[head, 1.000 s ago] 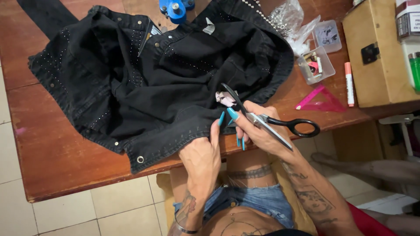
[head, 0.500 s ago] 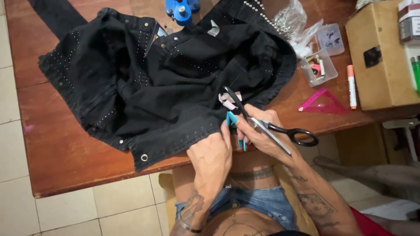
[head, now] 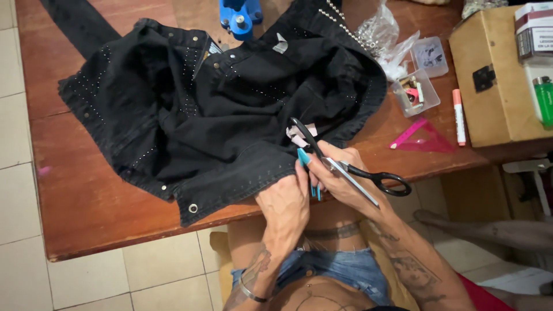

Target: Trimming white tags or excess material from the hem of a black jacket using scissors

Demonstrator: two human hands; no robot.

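Jacket (head: 230,115), black denim w/ small metal studs, spread over the wooden table (head: 86,196); it lies just above both hands, hem hanging a bit past the table's near edge. Cardboard box (head: 489,80) sits far to the right of the hands, at the table's right end, w/ a green lighter (head: 543,98) on top.

Left hand (head: 285,201) lies on the hem, fingers pressed together and pinching the cloth near a small pale patch (head: 296,135) just above the fingertips. Right hand (head: 340,178), touching the left one on its right side, is curled shut round a pair of scissors (head: 345,167): black handle loops stick out to the right of the hand, blades point up-left over the jacket. A teal tool (head: 308,173) sits between the two hands; which hand grips it, can't tell.

Up & right of the right hand: pink triangle ruler (head: 420,138), orange-capped marker (head: 458,118), clear plastic tray (head: 415,92) w/ small bits, crumpled plastic bag (head: 380,34). Blue press tool (head: 239,14) well above the hands, past the jacket collar.
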